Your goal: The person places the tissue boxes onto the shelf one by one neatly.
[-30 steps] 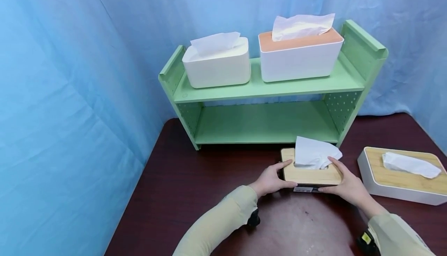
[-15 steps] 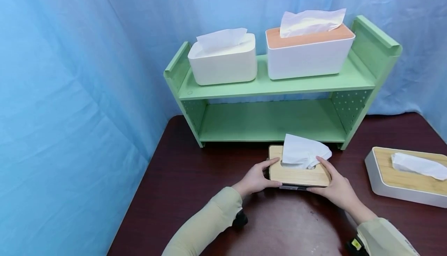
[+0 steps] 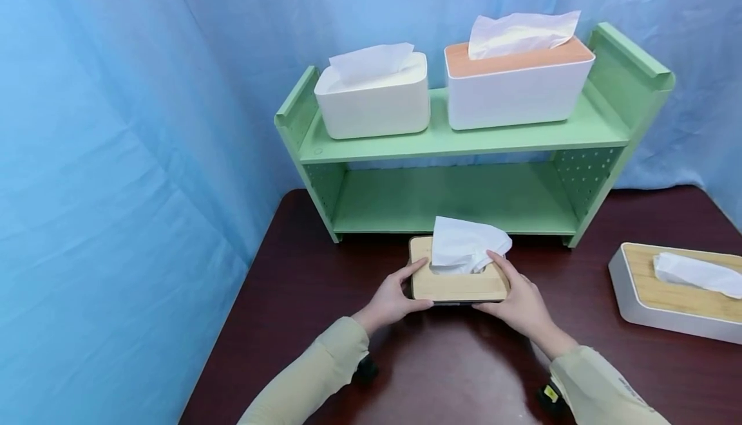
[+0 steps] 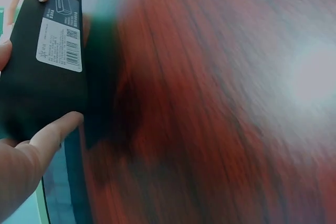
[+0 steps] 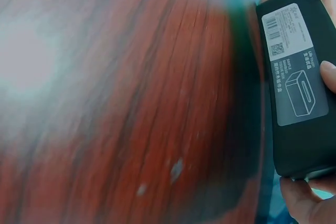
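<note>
A tissue box [image 3: 460, 288] with a light wooden lid and black sides is between my two hands, and a white tissue [image 3: 468, 245] sticks up from its slot. My left hand [image 3: 391, 299] grips the left end, thumb at the front edge and fingers on the lid and end. The right hand [image 3: 522, 302] grips the opposite end, its index finger beside the tissue. Both wrist views show the box's black side with a printed label [image 4: 60, 44], close over the dark table. The label [image 5: 294, 66] carries a barcode and a box drawing.
A green two-tier shelf [image 3: 464, 148] stands behind the box. On its upper tier are a white tissue box [image 3: 377, 109] and a larger white one with an orange-brown lid [image 3: 516, 100]. Another wooden-lidded white tissue box [image 3: 684, 302] lies at the table's [image 3: 301, 283] right.
Both hands have moved left with the tissue box, from near the shelf's right leg to in front of its middle. The view has also shifted slightly. The other boxes stay put.
</note>
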Action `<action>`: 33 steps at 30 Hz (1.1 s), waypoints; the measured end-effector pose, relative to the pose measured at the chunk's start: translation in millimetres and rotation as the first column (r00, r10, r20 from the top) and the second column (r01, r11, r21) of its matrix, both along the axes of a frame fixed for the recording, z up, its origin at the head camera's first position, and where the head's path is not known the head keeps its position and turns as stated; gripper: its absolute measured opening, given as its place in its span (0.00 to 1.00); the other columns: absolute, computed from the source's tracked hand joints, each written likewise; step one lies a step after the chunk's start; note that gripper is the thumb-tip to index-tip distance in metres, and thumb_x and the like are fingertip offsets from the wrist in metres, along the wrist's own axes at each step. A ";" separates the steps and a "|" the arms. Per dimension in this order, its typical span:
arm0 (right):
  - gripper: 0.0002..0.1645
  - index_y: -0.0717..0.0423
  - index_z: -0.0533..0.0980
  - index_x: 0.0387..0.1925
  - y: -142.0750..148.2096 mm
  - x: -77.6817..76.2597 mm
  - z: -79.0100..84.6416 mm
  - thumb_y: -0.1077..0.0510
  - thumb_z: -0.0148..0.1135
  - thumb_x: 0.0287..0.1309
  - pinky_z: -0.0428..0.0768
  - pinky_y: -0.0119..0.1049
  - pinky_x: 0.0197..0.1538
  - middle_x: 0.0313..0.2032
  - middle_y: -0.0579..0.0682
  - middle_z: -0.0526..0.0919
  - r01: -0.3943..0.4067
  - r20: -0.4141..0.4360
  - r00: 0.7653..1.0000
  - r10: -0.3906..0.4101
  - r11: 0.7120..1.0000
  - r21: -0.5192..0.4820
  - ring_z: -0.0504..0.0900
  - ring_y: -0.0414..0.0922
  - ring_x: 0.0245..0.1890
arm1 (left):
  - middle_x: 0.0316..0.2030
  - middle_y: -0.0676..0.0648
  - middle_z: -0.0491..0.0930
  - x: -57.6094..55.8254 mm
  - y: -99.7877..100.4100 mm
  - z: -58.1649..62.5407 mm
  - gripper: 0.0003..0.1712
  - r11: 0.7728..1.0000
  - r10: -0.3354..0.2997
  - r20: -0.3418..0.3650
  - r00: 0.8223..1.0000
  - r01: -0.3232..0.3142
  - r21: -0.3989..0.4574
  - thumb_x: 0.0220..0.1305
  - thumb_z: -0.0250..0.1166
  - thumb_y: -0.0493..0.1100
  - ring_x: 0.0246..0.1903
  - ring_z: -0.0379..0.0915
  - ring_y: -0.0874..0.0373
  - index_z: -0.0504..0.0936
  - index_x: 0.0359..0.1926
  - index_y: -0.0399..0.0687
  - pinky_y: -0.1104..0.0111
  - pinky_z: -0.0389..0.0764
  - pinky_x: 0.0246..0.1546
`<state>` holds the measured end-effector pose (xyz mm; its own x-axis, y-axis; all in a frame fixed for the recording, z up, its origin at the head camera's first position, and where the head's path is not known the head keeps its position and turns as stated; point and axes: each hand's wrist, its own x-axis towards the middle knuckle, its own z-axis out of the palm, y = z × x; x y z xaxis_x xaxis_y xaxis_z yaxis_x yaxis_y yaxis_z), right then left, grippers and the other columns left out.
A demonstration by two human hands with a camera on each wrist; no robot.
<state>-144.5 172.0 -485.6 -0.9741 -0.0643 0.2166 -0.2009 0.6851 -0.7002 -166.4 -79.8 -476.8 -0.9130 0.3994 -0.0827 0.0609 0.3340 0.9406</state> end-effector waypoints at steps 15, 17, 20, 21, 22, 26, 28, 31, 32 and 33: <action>0.59 0.50 0.65 0.66 -58.4 -20.6 15.5 0.57 0.83 0.26 0.74 0.53 0.46 0.51 0.63 0.79 -0.041 -0.104 0.994 0.037 0.998 -0.044 0.76 0.59 0.47 | 0.73 0.40 0.47 -6.0 -63.1 21.1 0.45 0.994 0.017 -0.014 1.000 -0.015 0.106 0.54 0.68 0.30 0.64 0.61 0.43 0.60 0.71 0.53 0.62 0.79 0.48; 0.59 0.49 0.64 0.66 -65.8 -25.4 15.9 0.57 0.83 0.26 0.75 0.53 0.47 0.52 0.63 0.79 -0.058 -0.107 0.993 0.052 0.997 -0.057 0.76 0.59 0.48 | 0.73 0.40 0.45 -8.7 -71.2 22.5 0.46 0.994 0.027 -0.025 0.999 -0.025 0.102 0.53 0.68 0.29 0.64 0.60 0.42 0.60 0.71 0.53 0.62 0.79 0.48; 0.59 0.49 0.64 0.66 -75.6 -30.8 15.2 0.58 0.83 0.26 0.75 0.53 0.47 0.52 0.63 0.78 -0.078 -0.106 0.992 0.071 0.995 -0.069 0.77 0.58 0.48 | 0.74 0.41 0.43 -11.1 -81.4 22.5 0.46 0.995 0.042 -0.021 0.999 -0.040 0.091 0.53 0.68 0.28 0.65 0.59 0.42 0.60 0.71 0.53 0.63 0.78 0.47; 0.59 0.49 0.65 0.66 -78.2 -32.2 15.1 0.58 0.83 0.26 0.75 0.52 0.47 0.53 0.63 0.78 -0.083 -0.107 0.991 0.075 0.994 -0.074 0.77 0.58 0.48 | 0.74 0.41 0.42 -11.6 -84.1 22.7 0.46 0.995 0.044 -0.025 0.999 -0.041 0.088 0.53 0.68 0.28 0.65 0.59 0.42 0.60 0.71 0.52 0.64 0.78 0.47; 0.59 0.49 0.65 0.66 -80.8 -33.9 15.2 0.59 0.82 0.26 0.75 0.52 0.47 0.52 0.63 0.78 -0.088 -0.106 0.991 0.079 0.993 -0.080 0.77 0.57 0.48 | 0.74 0.41 0.42 -12.3 -86.5 22.9 0.46 0.995 0.047 -0.028 0.998 -0.045 0.087 0.53 0.68 0.28 0.65 0.58 0.42 0.60 0.71 0.51 0.64 0.78 0.47; 0.58 0.49 0.65 0.66 -89.1 -41.7 17.6 0.59 0.82 0.27 0.75 0.52 0.49 0.54 0.63 0.77 -0.104 -0.123 0.988 0.093 0.990 -0.090 0.76 0.57 0.50 | 0.74 0.42 0.42 -16.3 -93.1 25.2 0.45 0.994 0.070 -0.049 0.996 -0.066 0.085 0.54 0.66 0.26 0.66 0.57 0.42 0.60 0.71 0.50 0.62 0.78 0.48; 0.58 0.49 0.64 0.67 -92.4 -46.1 19.3 0.58 0.82 0.28 0.75 0.52 0.50 0.55 0.63 0.77 -0.112 -0.126 0.987 0.101 0.990 -0.086 0.76 0.57 0.51 | 0.74 0.41 0.42 -19.8 -95.2 25.5 0.44 0.995 0.078 -0.063 0.995 -0.074 0.070 0.55 0.65 0.26 0.66 0.57 0.42 0.60 0.71 0.49 0.62 0.78 0.48; 0.58 0.49 0.64 0.66 -96.2 -52.4 20.9 0.57 0.82 0.28 0.75 0.53 0.49 0.55 0.62 0.77 -0.113 -0.124 0.987 0.104 0.991 -0.072 0.76 0.58 0.50 | 0.74 0.39 0.42 -26.2 -96.5 24.6 0.44 0.997 0.075 -0.068 0.995 -0.072 0.040 0.56 0.64 0.26 0.67 0.56 0.40 0.59 0.71 0.47 0.62 0.78 0.47; 0.58 0.49 0.64 0.66 -97.2 -54.1 21.5 0.57 0.82 0.29 0.75 0.53 0.49 0.55 0.62 0.77 -0.114 -0.120 0.987 0.105 0.991 -0.071 0.76 0.58 0.50 | 0.74 0.38 0.42 -28.3 -96.5 23.8 0.44 0.997 0.072 -0.071 0.995 -0.071 0.024 0.56 0.64 0.26 0.67 0.56 0.40 0.58 0.71 0.46 0.62 0.79 0.46; 0.57 0.49 0.64 0.66 -97.9 -55.8 21.6 0.57 0.82 0.29 0.75 0.53 0.49 0.55 0.62 0.77 -0.115 -0.118 0.987 0.106 0.991 -0.068 0.76 0.58 0.49 | 0.73 0.38 0.43 -30.2 -96.3 23.1 0.44 0.997 0.072 -0.075 0.995 -0.072 0.006 0.56 0.65 0.27 0.67 0.55 0.40 0.58 0.71 0.46 0.62 0.79 0.46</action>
<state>-200.3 74.0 -464.0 -0.9307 -0.1499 0.3336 -0.3536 0.6015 -0.7163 -196.6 -176.1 -453.7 -0.9430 0.3325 -0.0111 0.1078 0.3368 0.9354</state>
